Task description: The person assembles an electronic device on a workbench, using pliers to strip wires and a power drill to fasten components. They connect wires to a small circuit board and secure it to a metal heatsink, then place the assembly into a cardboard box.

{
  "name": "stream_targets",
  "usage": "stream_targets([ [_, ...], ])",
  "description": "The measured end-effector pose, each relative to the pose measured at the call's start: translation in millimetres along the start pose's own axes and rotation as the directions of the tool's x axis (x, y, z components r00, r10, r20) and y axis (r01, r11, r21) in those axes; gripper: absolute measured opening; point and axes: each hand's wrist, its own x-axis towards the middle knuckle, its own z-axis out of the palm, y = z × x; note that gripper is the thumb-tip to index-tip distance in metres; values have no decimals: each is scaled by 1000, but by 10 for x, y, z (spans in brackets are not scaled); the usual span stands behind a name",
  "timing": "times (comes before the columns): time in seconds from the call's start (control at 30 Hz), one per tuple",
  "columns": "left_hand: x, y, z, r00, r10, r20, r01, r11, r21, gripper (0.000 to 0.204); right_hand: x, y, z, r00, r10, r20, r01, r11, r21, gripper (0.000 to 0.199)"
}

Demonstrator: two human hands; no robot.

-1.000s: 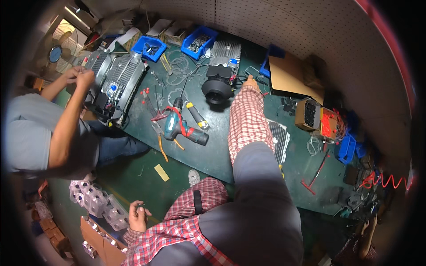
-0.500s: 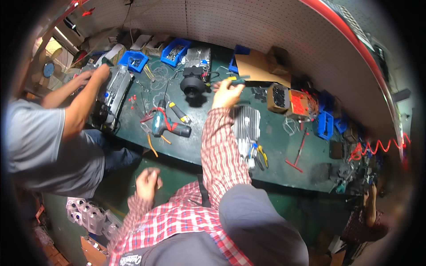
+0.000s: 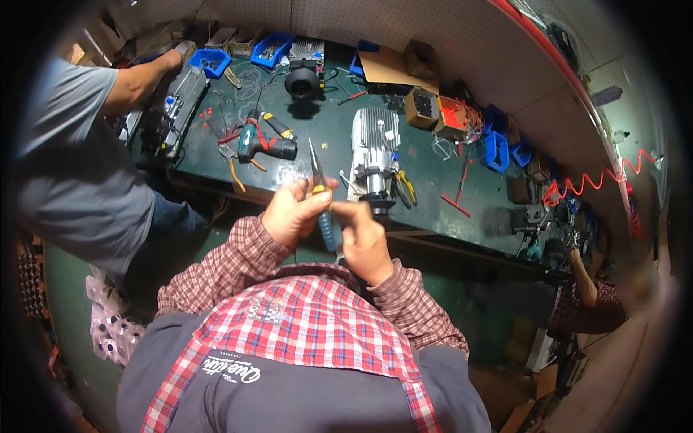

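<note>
A pointed metal tool with a ribbed blue handle and a yellow collar (image 3: 330, 229) is held upright before me, its tip toward the bench. My left hand (image 3: 292, 211) is closed around it near the yellow collar. Curled against the handle's right side, my right hand (image 3: 367, 242) grips it too. Just beyond my hands a finned metal motor unit (image 3: 375, 133) lies on the green bench (image 3: 317, 169), its dark round end toward me. Yellow-and-black pliers (image 3: 406, 189) rest beside that unit. Exactly what kind of tool I hold is not clear.
A cordless drill (image 3: 263, 143), a yellow-and-black handled tool (image 3: 280, 126) and orange-handled pliers (image 3: 232, 167) lie left. Another motor unit (image 3: 305, 79) stands behind. Blue bins (image 3: 497, 150), cartons (image 3: 421, 108) and a red T-handle tool (image 3: 458, 195) are right. A co-worker (image 3: 79, 166) works at left.
My right hand has come back from the far bench with the blue-handled tool. My left hand has risen to meet it, and both now hold it. The co-worker's arm has shifted.
</note>
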Motion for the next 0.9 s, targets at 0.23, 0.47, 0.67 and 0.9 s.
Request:
stream_targets([
  [0.23, 377, -170, 505, 933, 324, 157, -360, 846, 393, 41, -146, 358, -140, 965, 248, -84, -214, 931, 294, 48],
  [0.47, 884, -440, 587, 994, 14, -111, -3, 996, 94, 24, -31, 1028, -1248, 914, 395, 98, -407, 878, 254, 24],
  [0.67, 1041, -209, 928, 996, -88, -1, 88, 995, -50, 32, 294, 1057, -1695, 968, -214, 134, 252, 836, -487, 34],
  [0.9, 1180, -97, 1243, 996, 85, 37, -78, 982, -171, 46, 644, 1182, -1937, 918, -328, 220, 392, 682, -618, 41],
])
